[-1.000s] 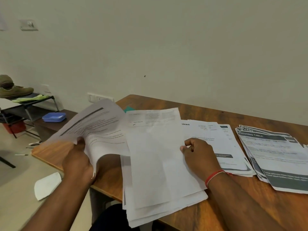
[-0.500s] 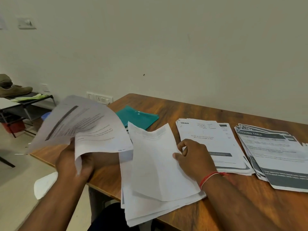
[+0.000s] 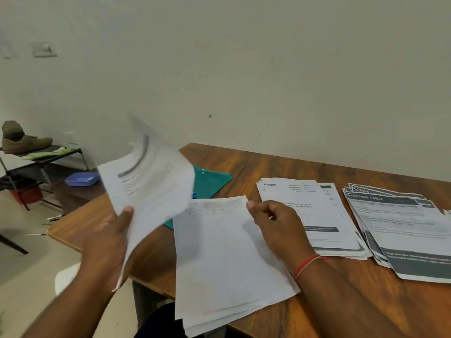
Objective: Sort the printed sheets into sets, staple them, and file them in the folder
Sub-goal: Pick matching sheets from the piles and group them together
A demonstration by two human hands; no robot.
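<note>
Pale, bare wall fills the upper half of the view, with a switch plate (image 3: 44,50) high on the left. Below it a wooden worktop (image 3: 268,167) runs from the middle to the right edge.

The left hand (image 3: 109,240) is raised above the worktop's near left corner, fingers and thumb clamped on a bundle of printed sheets (image 3: 151,181). The bundle stands tilted and bowed, its print blurred, with a grey bar near its top.

The right hand (image 3: 273,220) rests on the front stack (image 3: 224,259), a pile of mostly white sheets that overhangs the worktop's near edge. Its fingers are curled and one fingertip sits at the far right corner of the top sheet; whether it pinches that corner I cannot tell. A red thread (image 3: 308,264) circles the wrist.

Behind the front stack lies the teal folder (image 3: 212,184), flat on the worktop, partly covered by that stack and hidden by the raised bundle. Just right of the hand is a stack headed "blinkit" (image 3: 307,211), and beside that, overlapping its edge, a fanned stack headed "DRESSING TABLE" (image 3: 400,228) with dark grey bands.

At the left, off the worktop, a metal rack (image 3: 48,157) carries olive shoes (image 3: 24,140); a blue tray (image 3: 81,179) sits on a low shelf nearby. The stapler is nowhere I can make out.
</note>
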